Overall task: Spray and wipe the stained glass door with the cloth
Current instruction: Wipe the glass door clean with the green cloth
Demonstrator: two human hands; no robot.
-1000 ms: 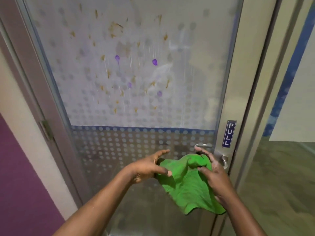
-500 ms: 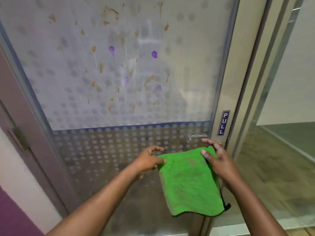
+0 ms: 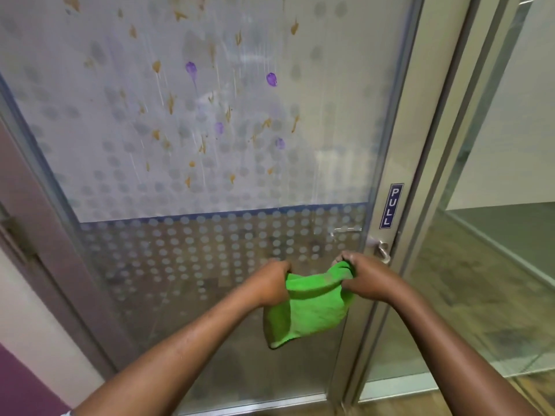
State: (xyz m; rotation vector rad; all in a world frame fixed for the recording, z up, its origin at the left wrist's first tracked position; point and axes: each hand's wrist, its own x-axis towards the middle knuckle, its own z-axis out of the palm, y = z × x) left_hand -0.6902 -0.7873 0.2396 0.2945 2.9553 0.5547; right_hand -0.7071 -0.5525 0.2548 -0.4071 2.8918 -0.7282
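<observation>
The glass door [image 3: 210, 181] fills the view, frosted with a dot pattern. Brown and purple stains [image 3: 192, 85] with thin drip trails spot its upper pane. A bright green cloth [image 3: 309, 310] hangs folded in front of the lower pane. My left hand [image 3: 270, 283] grips its upper left corner. My right hand [image 3: 363, 277] pinches the bunched upper right corner, just below the door handle. No spray bottle is in view.
A metal lever handle [image 3: 381, 249] and a blue PULL sign [image 3: 392, 205] sit on the door's right stile. A hinge [image 3: 18, 232] is on the left frame. A glass partition [image 3: 492, 235] stands to the right, a purple and cream wall to the left.
The cloth was spread flat between both hands half a second ago. Now it is folded shorter, with both hands closed tighter on its top corners.
</observation>
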